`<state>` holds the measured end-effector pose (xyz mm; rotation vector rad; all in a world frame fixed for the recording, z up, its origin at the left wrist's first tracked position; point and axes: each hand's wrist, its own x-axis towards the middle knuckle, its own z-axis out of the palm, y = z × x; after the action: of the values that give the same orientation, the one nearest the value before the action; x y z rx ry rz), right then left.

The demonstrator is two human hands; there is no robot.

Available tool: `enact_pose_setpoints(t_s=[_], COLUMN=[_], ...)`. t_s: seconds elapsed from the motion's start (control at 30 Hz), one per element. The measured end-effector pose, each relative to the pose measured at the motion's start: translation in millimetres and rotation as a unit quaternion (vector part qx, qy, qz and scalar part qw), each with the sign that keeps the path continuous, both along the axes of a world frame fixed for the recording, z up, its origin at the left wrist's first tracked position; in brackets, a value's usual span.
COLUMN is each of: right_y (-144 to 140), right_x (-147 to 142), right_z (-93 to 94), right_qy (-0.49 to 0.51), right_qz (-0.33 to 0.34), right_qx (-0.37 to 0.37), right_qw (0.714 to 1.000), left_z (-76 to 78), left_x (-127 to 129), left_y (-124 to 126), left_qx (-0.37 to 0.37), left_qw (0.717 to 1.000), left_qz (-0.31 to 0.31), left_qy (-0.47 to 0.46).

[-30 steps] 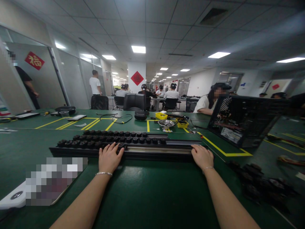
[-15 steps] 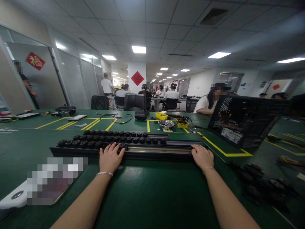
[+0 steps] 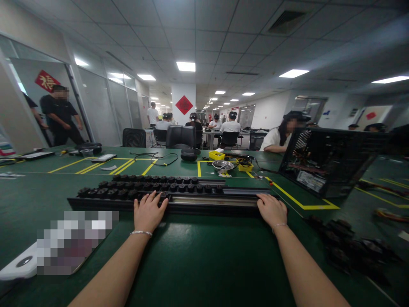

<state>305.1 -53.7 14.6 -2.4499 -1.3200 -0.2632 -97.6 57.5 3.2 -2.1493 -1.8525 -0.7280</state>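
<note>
In front of me lie several long black channel rails point(image 3: 211, 208) side by side, their left parts filled with rows of small round black parts point(image 3: 112, 194). My left hand point(image 3: 150, 213) rests palm down over the nearest rail, fingers spread, the tips at the right end of the front row of parts. Towards the same rail's right end, my right hand point(image 3: 271, 209) lies on it with the fingers stretched over its edge. Both hands are open; neither lifts anything. The undersides of the fingers are hidden.
A pile of black parts point(image 3: 351, 243) lies on the green table point(image 3: 204, 264) at right. Behind it stands an open computer case point(image 3: 332, 162). A white, partly pixelated device point(image 3: 22, 262) lies at left. A metal bowl point(image 3: 223, 165) and yellow bins point(image 3: 216, 155) stand beyond the rails.
My hands and the rails have stayed put. A person in black has come into view in the doorway at left, and a distant standing person in white has moved right.
</note>
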Motion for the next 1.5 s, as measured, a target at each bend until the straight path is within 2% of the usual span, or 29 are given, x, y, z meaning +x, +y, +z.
enact_pose_setpoints(t_s=[0.57,0.9,1.5], right_y=[-0.8,0.1,-1.1], right_x=[-3.3,0.1,-2.1], right_z=[-1.1,-0.9,1.2], right_qy=[-0.011,-0.007,-0.009], right_qz=[-0.008,-0.002,-0.005], right_qx=[0.024,0.009,0.008], right_qw=[1.000,1.000,1.000], left_z=[0.0,-0.7,-2.6], left_x=[-0.2,3.7,7.5], left_y=[-0.5,-1.6,-2.8], left_qx=[-0.002,0.004,0.017], left_qw=[1.000,0.999,0.998], left_qz=[0.001,-0.032,-0.051], left_qy=[0.010,0.008,0.026])
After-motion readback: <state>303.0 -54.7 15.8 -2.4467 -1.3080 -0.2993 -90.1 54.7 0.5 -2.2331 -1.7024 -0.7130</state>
